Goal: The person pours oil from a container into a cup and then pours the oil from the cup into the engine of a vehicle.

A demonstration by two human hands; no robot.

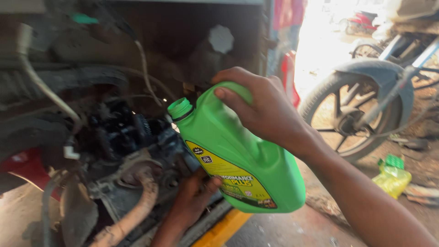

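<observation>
Beside the grimy engine (132, 151): green oil jug (238, 155), uncapped, tilted spout-first toward it. Right hand (265, 110) grips the top handle, fingers curled tight; left hand (194, 194) steadies the base, thumb pressed on the yellow label (228, 178).

Green jug (238, 151) hides left hand (194, 196) fingers; engine (123, 146) blurred
</observation>
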